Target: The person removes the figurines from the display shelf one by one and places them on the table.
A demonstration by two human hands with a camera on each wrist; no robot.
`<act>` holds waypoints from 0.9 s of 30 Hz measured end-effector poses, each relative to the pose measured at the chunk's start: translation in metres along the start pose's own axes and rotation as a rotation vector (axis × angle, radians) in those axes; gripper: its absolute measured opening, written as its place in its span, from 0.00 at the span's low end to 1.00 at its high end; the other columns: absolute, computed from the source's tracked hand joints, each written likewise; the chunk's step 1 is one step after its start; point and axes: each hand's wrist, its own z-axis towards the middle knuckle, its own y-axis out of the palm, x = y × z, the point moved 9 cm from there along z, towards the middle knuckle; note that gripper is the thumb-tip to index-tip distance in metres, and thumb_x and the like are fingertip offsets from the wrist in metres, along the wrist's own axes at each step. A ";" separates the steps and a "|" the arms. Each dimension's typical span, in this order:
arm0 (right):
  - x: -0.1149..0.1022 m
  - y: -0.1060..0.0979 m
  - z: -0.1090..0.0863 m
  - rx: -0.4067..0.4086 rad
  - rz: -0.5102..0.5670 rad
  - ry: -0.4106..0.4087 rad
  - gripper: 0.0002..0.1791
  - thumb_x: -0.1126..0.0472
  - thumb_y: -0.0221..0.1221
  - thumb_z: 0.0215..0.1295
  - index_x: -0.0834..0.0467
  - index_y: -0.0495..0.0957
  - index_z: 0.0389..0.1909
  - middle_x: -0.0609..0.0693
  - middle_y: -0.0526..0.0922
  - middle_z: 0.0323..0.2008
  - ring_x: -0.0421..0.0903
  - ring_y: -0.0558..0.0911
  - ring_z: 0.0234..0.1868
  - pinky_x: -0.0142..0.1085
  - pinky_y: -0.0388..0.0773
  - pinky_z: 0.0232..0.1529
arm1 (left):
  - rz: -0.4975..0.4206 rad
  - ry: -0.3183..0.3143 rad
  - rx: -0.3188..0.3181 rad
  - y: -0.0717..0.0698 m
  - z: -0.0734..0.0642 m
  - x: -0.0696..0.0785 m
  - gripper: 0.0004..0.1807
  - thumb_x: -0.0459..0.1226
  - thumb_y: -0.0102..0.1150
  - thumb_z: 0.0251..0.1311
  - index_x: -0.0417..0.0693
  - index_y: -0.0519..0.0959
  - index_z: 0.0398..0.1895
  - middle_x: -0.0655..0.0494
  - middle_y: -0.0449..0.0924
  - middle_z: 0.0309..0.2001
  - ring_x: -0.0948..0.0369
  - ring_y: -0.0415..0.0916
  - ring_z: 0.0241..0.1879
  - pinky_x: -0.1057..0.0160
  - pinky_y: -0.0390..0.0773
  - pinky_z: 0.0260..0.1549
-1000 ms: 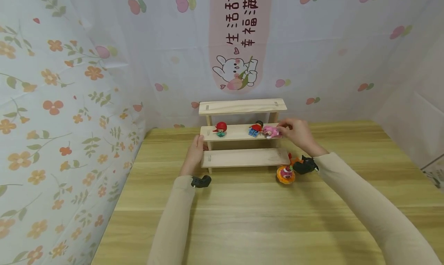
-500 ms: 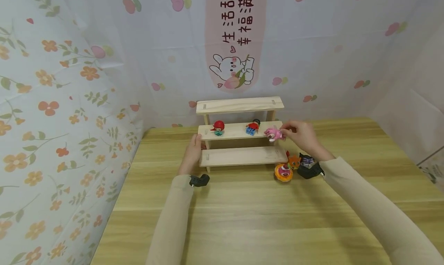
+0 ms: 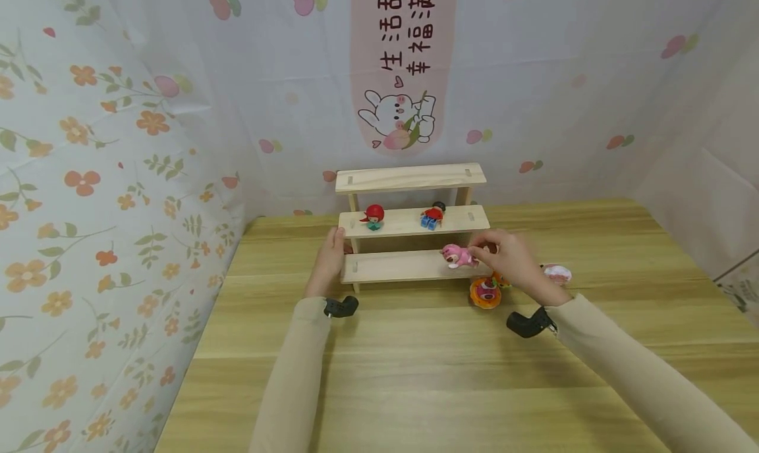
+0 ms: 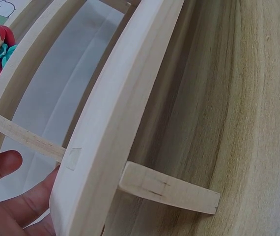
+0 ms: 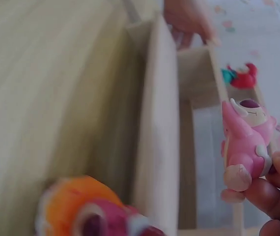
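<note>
A three-tier wooden display shelf (image 3: 391, 267) stands against the back cloth. My left hand (image 3: 328, 263) holds its left end, and in the left wrist view fingers (image 4: 32, 201) reach behind the lowest plank. My right hand (image 3: 511, 259) pinches a pink bear figurine (image 3: 455, 256) by its lower end, over the right part of the lowest tier. The right wrist view shows the bear (image 5: 248, 142) between thumb and fingers, tilted. On the middle tier sit a red-haired figurine (image 3: 374, 217) at the left and a figurine in a red top and blue trousers (image 3: 433, 216).
A round orange toy with a pink bear face (image 3: 485, 293) lies by the shelf's front right corner. Behind it an orange toy (image 3: 501, 280) is partly covered by my right hand. A white and pink piece (image 3: 557, 273) lies farther right on the wooden table (image 3: 415, 374).
My right hand has lifted the pink bear off the right end of the middle tier and brought it down and forward over the lowest tier. The left hand stays at the shelf's end.
</note>
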 end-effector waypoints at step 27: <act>-0.016 0.048 -0.036 -0.026 -0.068 -0.290 0.07 0.64 0.70 0.52 0.50 0.81 0.25 0.38 0.73 0.20 0.40 0.65 0.27 0.35 0.60 0.31 | -0.007 0.006 0.000 0.001 0.000 0.001 0.26 0.57 0.22 0.74 0.51 0.62 0.57 0.41 0.74 0.44 0.47 0.72 0.45 0.49 0.69 0.47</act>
